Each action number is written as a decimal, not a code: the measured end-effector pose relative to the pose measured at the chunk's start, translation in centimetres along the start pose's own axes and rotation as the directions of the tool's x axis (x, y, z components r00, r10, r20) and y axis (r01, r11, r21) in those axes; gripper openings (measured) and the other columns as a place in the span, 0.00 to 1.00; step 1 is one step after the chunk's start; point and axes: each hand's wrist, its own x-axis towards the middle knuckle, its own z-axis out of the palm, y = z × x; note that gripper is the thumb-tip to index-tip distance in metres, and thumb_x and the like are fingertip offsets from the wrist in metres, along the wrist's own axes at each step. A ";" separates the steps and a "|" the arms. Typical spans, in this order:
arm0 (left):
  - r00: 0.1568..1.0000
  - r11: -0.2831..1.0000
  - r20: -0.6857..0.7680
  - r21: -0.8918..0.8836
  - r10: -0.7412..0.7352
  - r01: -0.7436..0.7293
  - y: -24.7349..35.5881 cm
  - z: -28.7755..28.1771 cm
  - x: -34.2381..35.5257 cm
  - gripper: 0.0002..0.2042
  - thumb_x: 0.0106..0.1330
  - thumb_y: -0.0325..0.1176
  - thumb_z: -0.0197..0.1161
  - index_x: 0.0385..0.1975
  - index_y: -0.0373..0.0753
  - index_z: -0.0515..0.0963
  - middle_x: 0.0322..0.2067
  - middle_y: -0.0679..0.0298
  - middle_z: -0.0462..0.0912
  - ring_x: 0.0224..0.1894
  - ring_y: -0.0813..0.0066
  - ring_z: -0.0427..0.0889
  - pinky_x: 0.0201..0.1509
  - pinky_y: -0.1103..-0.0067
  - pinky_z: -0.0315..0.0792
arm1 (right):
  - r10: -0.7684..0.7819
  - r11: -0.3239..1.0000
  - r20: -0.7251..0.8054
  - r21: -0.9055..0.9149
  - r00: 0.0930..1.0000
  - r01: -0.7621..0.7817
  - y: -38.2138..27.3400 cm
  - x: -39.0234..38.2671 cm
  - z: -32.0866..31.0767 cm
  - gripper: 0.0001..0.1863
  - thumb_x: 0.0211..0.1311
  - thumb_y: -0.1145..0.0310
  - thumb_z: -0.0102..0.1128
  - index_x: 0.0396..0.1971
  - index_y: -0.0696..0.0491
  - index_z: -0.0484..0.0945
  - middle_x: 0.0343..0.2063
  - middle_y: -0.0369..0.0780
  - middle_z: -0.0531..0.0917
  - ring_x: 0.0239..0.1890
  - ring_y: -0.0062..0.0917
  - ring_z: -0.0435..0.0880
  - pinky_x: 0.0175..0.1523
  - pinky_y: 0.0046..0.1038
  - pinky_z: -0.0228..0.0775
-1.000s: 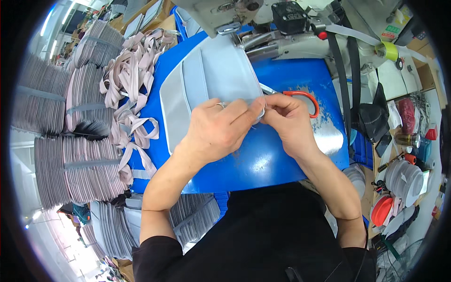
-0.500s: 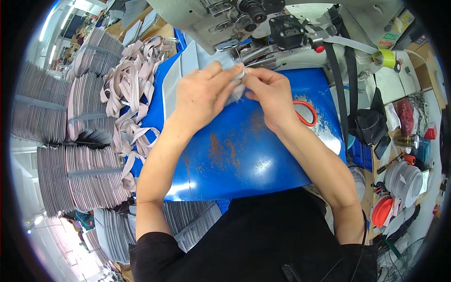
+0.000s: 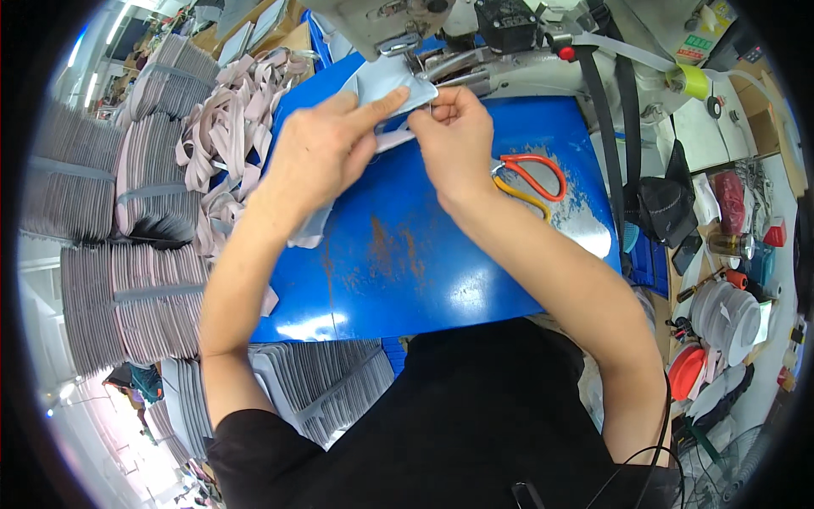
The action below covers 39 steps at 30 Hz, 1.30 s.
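Note:
A light blue-grey fabric piece (image 3: 386,81) lies under the head of a sewing machine (image 3: 373,24). My left hand (image 3: 326,153) is closed on its near part, with the index finger stretched along the top and the thumb below. At the right corner of the fabric, my right hand (image 3: 458,140) pinches with thumb and fingers; exactly what sits between the fingertips is too small to make out, though a thin line like a thread shows there. Scissors (image 3: 543,174) with one orange and one yellow handle loop lie right of my right wrist, partly behind the forearm.
Under my arms is a worn blue tabletop (image 3: 390,280). Tied stacks of grey fabric pieces (image 3: 157,310) stand on the left, beside a heap of pale pink strips (image 3: 242,119). Black straps (image 3: 606,144) hang at the right, near a cluttered side bench with spools (image 3: 725,318).
The fabric has turned and shows more of its face; my left hand has shifted down and left along it. My right hand has moved slightly left, and more of the scissors shows.

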 end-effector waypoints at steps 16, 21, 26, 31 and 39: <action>0.964 0.944 0.220 0.256 0.152 -0.207 0.8 -2.7 4.0 0.14 0.62 0.28 0.65 0.46 0.34 0.85 0.30 0.53 0.85 0.31 0.54 0.88 0.35 0.67 0.83 | 0.466 0.885 0.173 -0.095 0.868 -0.456 -4.6 1.3 -2.7 0.10 0.63 0.66 0.74 0.42 0.49 0.87 0.33 0.27 0.85 0.37 0.12 0.80 0.40 0.23 0.73; 0.969 0.935 0.218 0.306 0.117 -0.181 1.6 -2.1 4.3 0.13 0.62 0.28 0.65 0.45 0.31 0.84 0.31 0.52 0.86 0.31 0.56 0.89 0.35 0.68 0.83 | 0.462 0.886 0.157 -0.035 0.873 -0.463 -4.2 1.7 -2.7 0.11 0.62 0.65 0.74 0.42 0.52 0.87 0.33 0.31 0.86 0.38 0.16 0.82 0.38 0.25 0.73; 0.967 0.941 0.252 0.321 0.029 -0.111 3.4 -1.2 3.9 0.21 0.60 0.29 0.67 0.54 0.30 0.81 0.32 0.54 0.84 0.29 0.56 0.87 0.32 0.67 0.81 | 0.475 0.879 0.147 -0.033 0.868 -0.476 -4.8 1.3 -2.5 0.10 0.64 0.65 0.73 0.41 0.52 0.87 0.32 0.31 0.86 0.37 0.16 0.83 0.40 0.26 0.74; 0.982 0.956 0.189 0.290 -0.018 -0.038 3.9 -0.3 3.9 0.21 0.61 0.29 0.65 0.54 0.28 0.81 0.31 0.53 0.85 0.27 0.56 0.87 0.31 0.67 0.80 | 0.454 0.887 0.180 0.002 0.872 -0.462 -4.2 1.5 -2.8 0.10 0.65 0.64 0.73 0.41 0.52 0.88 0.34 0.32 0.88 0.37 0.17 0.84 0.39 0.26 0.75; 0.922 0.921 0.039 -0.045 -0.385 0.386 7.1 2.8 5.1 0.09 0.66 0.29 0.61 0.40 0.31 0.78 0.26 0.48 0.84 0.27 0.44 0.85 0.33 0.60 0.79 | 0.419 0.887 0.229 0.105 0.879 -0.450 -3.9 1.2 -4.0 0.12 0.65 0.66 0.71 0.46 0.56 0.88 0.33 0.33 0.87 0.37 0.18 0.83 0.39 0.25 0.74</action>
